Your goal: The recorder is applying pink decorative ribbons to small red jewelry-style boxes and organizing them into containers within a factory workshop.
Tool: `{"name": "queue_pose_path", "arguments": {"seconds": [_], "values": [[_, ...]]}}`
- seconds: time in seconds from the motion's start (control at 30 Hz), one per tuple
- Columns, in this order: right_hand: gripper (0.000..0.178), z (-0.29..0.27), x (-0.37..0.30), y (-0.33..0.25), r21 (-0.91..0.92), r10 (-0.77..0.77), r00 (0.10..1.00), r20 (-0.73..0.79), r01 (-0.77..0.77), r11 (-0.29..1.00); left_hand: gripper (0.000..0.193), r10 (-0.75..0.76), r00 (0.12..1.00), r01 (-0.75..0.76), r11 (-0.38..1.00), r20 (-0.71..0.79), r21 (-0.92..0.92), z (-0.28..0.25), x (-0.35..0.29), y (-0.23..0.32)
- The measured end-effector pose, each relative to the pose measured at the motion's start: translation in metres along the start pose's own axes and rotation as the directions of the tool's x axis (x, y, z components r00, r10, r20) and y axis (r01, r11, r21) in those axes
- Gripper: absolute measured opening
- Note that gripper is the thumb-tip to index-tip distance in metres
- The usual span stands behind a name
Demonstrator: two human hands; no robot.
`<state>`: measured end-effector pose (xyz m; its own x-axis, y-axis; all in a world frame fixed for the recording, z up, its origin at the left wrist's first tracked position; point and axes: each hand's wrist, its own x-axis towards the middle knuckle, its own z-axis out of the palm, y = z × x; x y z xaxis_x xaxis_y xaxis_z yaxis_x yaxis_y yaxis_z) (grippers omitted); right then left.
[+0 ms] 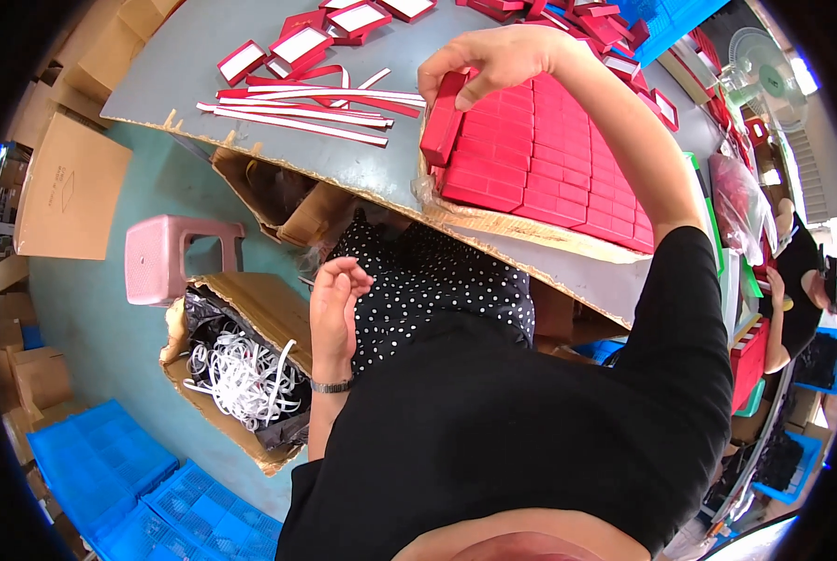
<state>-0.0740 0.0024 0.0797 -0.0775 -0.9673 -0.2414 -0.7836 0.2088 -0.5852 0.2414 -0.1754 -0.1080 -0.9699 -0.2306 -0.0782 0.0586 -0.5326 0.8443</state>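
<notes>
Right hand pinching one red box at the corner of a packed block

A grey worktable spans the upper part of the view, its ragged, cardboard-coloured edge running slantwise in front of the person. Toward its right lies a large block of red boxes, packed in tight rows above a strip of brown cardboard. To the left, red-and-white strips lie loosely fanned across the tabletop.

At the block's left end is the single red box, narrow, tilted slightly and standing higher than its neighbours. The right hand reaches over from the right and grips its upper end, thumb on one side, fingers on the other, closed to the box's width. (Whether its lower end rests on anything, I cannot tell.) The left hand holds nothing; its fingers curl loosely beside a dotted apron.

The box looks light and stiff, probably covered card, so a gentle pinch across the narrow width should be enough. Its smooth faces might slide under dry fingertips, and the corners would likely dent if knocked. The best hold seems to be flat on the two long sides, clear of the corners.
</notes>
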Motion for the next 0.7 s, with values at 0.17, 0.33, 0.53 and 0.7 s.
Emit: {"name": "queue_pose_path", "arguments": {"seconds": [0.17,0.33,0.53,0.7], "values": [[0.026,0.014,0.023,0.01,-0.041,0.083,0.966,0.245,-0.075,0.996,0.029,-0.135,0.987,0.134,0.991,-0.084,-0.012,-0.018,-0.01,-0.015],[0.021,0.032,0.025,0.029,-0.018,0.184,0.952,0.245,-0.185,0.983,0.024,-0.202,0.976,0.199,0.979,-0.079,-0.046,-0.019,0.003,-0.016],[0.026,0.042,0.026,0.037,-0.045,0.2,0.955,0.22,-0.195,0.98,0.018,-0.245,0.967,0.242,0.969,-0.068,-0.044,-0.017,0.023,-0.02],[0.028,0.007,-0.005,0.063,0.319,0.071,0.961,-0.266,0.018,0.948,0.017,-0.253,0.962,0.249,0.967,-0.099,-0.051,-0.019,0.027,-0.023]]}}
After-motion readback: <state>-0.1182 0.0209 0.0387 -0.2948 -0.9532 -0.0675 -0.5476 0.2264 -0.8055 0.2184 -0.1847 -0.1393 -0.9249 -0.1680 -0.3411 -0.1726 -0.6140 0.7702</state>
